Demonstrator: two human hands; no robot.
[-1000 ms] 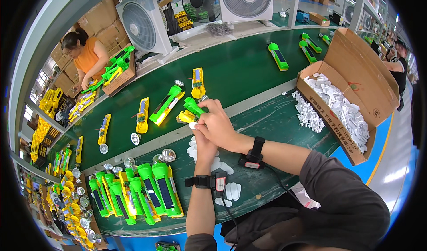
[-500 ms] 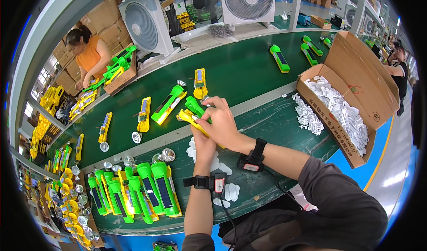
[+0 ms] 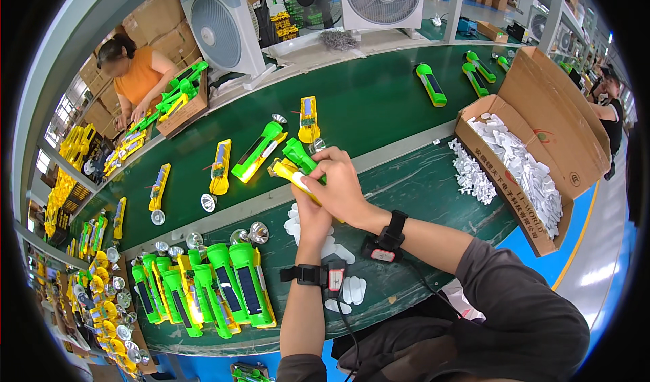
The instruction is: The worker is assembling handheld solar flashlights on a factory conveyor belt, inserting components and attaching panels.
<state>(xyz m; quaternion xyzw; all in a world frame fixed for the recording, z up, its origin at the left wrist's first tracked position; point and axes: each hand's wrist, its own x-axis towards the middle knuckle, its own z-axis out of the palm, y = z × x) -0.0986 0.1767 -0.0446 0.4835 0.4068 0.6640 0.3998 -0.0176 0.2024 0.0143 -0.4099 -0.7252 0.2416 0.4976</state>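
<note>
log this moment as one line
left hand: holding yellow flashlight part | right hand: touching same part | bench: green-and-yellow flashlights, white pieces | right side: open cardboard box

Can spot Chinese and Latin lettering (image 3: 512, 198) on the cardboard box (image 3: 485, 149), plus a red logo (image 3: 542, 136) and black mark (image 3: 575, 179).

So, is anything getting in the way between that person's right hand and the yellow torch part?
Nothing visible blocks it: the right hand is at the yellow torch part, which the left hand supports from below. A small white piece lies on it near the right thumb.
</note>
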